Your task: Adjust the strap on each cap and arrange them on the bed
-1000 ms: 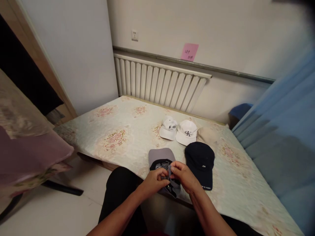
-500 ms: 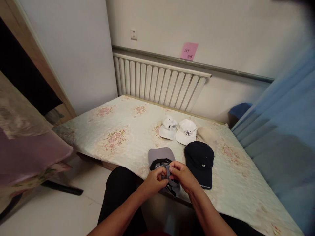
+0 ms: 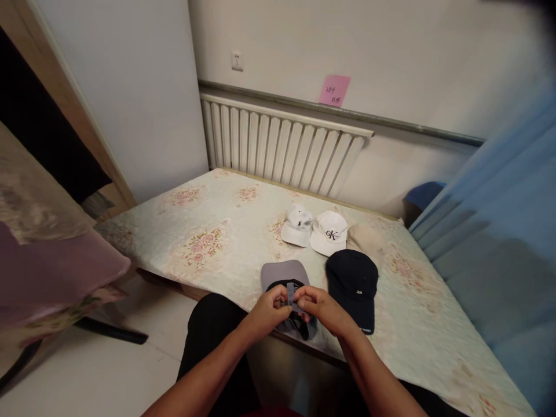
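Note:
A grey cap [image 3: 284, 271] lies upside down at the bed's front edge, its brim pointing away from me and its dark inside facing up. Above its opening, a short grey strap [image 3: 291, 291] sticks up between my hands. My left hand [image 3: 270, 308] pinches the strap from the left, fingers curled. From the right, my right hand [image 3: 320, 306] pinches at the same strap. My fingers hide where the strap joins the cap. Right beside my right hand lies a navy cap [image 3: 351, 278], brim toward me.
Behind are a white cap with a small dark emblem [image 3: 297, 225], a white cap with black letters [image 3: 329, 231] and a beige cap [image 3: 365, 238]. They rest on a floral bedspread [image 3: 226, 214]. A radiator [image 3: 278, 145] runs along the wall; a blue curtain [image 3: 499, 231] hangs right.
My hands have shifted slightly at the cap's opening, and the strap now stands up between my fingers. The other caps have stayed put.

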A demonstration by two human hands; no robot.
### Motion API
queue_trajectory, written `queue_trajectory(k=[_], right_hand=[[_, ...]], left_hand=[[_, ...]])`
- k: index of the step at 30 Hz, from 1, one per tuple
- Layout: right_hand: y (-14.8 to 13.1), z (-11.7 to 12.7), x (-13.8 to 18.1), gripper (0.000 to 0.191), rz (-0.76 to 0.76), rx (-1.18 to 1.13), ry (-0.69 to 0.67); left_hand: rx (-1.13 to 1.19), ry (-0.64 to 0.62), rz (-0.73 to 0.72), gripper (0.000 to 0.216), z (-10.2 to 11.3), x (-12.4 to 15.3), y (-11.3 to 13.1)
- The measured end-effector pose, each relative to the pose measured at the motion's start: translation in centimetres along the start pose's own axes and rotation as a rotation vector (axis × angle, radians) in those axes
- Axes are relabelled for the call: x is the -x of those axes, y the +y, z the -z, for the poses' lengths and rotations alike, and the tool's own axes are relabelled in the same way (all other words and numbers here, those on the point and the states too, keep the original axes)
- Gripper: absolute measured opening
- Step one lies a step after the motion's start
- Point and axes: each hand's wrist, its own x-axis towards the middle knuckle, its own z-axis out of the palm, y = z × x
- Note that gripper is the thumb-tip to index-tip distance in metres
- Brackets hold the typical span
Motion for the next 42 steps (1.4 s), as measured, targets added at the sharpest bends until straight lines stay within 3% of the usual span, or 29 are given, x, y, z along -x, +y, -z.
queue_trajectory(k=[7,24,34,38,42], right_hand=[[-0.6,0.5,-0.8,0.014,-0.015,0.014,0.015],[0.6,-0.8,-0.3,0.016,0.021,-0.015,0.14],[0.3,-0.6,0.0,0.019,0.042,-0.007,0.105],[-0.2,-1.0,0.2,0.012,0.021,0.054,0.063],[0.1,-0.9,0.2,0.008,0.023,0.006,0.033]], left_hand=[[-0.01,-0.061,-0.04,0.012,0.2,-0.4,0.0],[-0.185,0.1,-0.039,0.013,-1.1,-0.2,-1.4],[-0.203,0.11,-0.026,0.021,-1.4,-0.2,-1.4],[-0.174,0.107,-0.061,0.02,-1.6,-0.2,-1.4],[-0.182,0.026,-0.039,0.021,-1.1,-0.2,-1.0]])
